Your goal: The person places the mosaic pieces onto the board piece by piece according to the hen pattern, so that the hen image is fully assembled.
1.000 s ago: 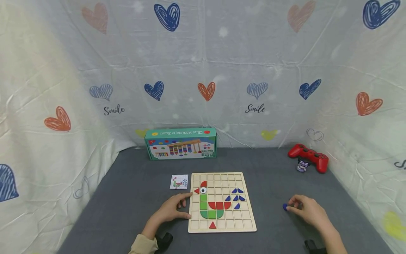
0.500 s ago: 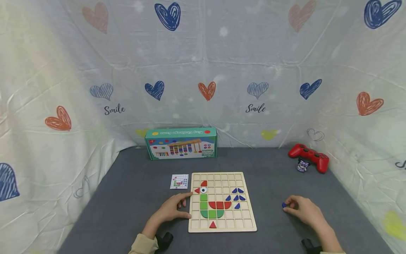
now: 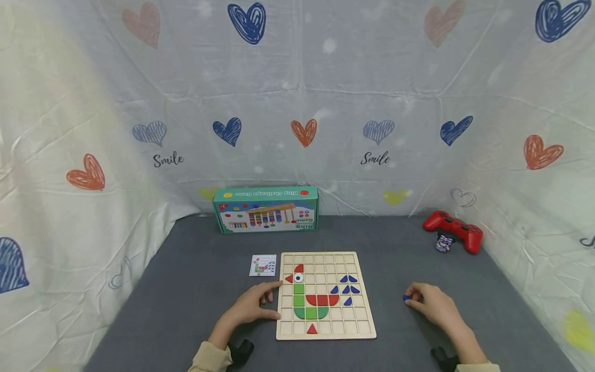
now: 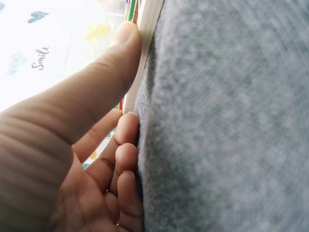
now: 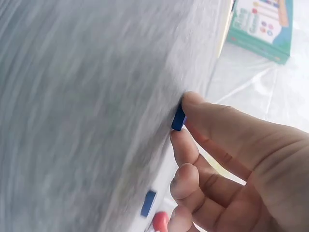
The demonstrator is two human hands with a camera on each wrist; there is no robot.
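Observation:
My left hand (image 3: 250, 305) rests at the left edge of a square wooden grid board (image 3: 360, 327), its thumb and index finger touching that edge. In the left wrist view the thumb (image 4: 104, 72) lies along the board's side. Red, green and blue pieces form a bird-like figure on the board, with a round eye piece (image 3: 298, 278) and a red triangle (image 3: 312, 329) at the bottom. To the right of the board, my right hand (image 3: 434, 306) pinches a small blue piece (image 5: 179, 118) between thumb and fingers, close over the grey cloth.
Another blue piece (image 5: 148, 203) lies on the cloth beyond my right fingers. A pattern card (image 3: 262, 265) sits beside the board's upper left corner. At the back stand a green game box (image 3: 267, 212) and a red game controller (image 3: 453, 231) with a small figure (image 3: 443, 243).
My right hand has moved a little left toward the board, carrying the blue piece. The left hand stays at the board's edge.

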